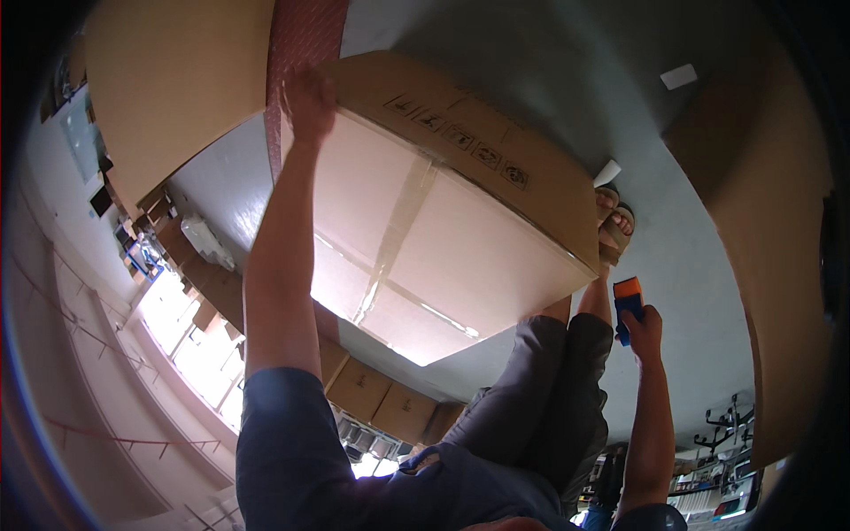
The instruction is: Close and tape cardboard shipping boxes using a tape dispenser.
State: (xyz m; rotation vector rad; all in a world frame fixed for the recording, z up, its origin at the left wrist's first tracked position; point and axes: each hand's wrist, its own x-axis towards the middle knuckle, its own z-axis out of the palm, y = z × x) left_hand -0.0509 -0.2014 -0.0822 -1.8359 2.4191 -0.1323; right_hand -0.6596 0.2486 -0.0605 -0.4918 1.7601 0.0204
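Note:
A large cardboard box (pixel 460 230) sits tilted in front of me, with brown tape strips crossing its pale taped face. Dark printed handling marks run along its far side. My left hand (pixel 310 102) is closed on the box's far left corner; its fingertips are partly hidden and blurred. Lower right, my right hand (pixel 648 332) grips a small blue-and-orange hand tool (pixel 628 299), whose exact kind I cannot make out. The tool is held apart from the box, beside my leg.
My sandalled feet (pixel 615 226) stand by the box's right corner on the grey floor (pixel 691 239). Large cardboard sheets rise at the left (pixel 177 88) and right (pixel 779 203). White scraps (pixel 679 77) lie on the floor. Several cartons (pixel 359 389) stand in the background.

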